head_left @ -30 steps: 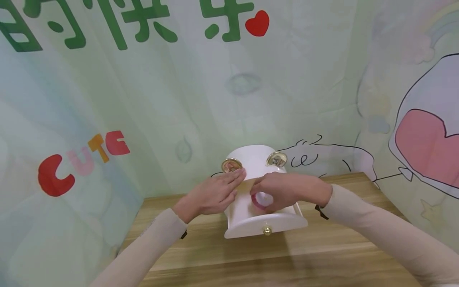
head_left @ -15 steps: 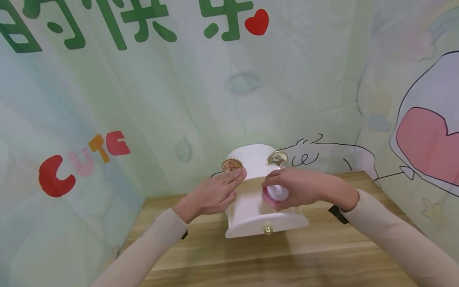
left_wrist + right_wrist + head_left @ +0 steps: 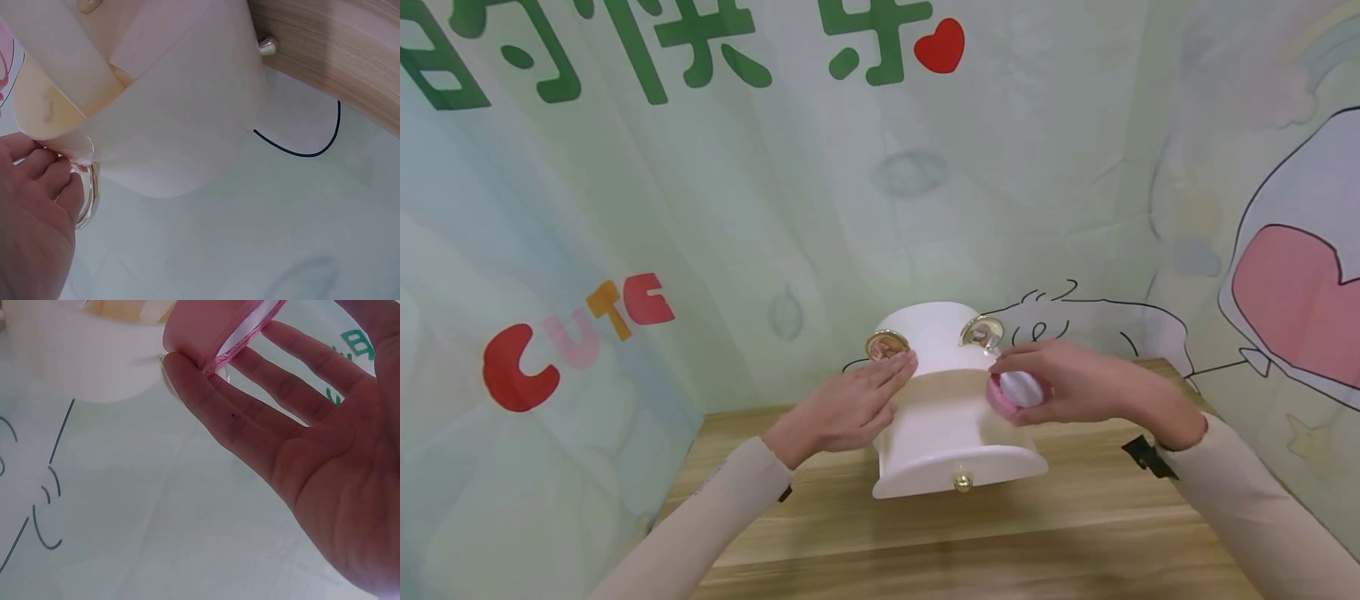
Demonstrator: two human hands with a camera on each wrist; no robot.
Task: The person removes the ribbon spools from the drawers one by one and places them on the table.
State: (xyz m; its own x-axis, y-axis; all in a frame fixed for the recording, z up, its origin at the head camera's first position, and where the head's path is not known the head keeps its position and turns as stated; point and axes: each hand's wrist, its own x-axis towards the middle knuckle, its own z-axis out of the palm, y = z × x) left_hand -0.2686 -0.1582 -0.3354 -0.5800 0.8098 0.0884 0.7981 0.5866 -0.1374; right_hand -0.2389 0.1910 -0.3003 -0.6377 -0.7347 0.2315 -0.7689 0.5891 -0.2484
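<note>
In the head view a white storage box (image 3: 934,337) stands on the wooden table, its drawer (image 3: 925,473) pulled out toward me. My left hand (image 3: 846,408) lies with straight fingers against its left side, fingertips touching the rim beside a gold ring (image 3: 886,343). The left wrist view shows those fingertips on the box's rim (image 3: 69,145). Over the drawer's right edge, my right hand (image 3: 1078,385) pinches a round pink roll-like thing (image 3: 1002,402) with a white centre. Its crinkled pink edge (image 3: 219,356) shows in the right wrist view; its exact kind is unclear.
A second gold ring (image 3: 981,332) sits at the box's right side. The drawer has a gold knob (image 3: 962,482). Behind the wooden table (image 3: 820,533) hangs a printed cloth (image 3: 820,208) with green characters and drawings.
My right hand has carried the pink round thing rightward, from the middle of the drawer to its right edge. The left hand and the box have stayed in place.
</note>
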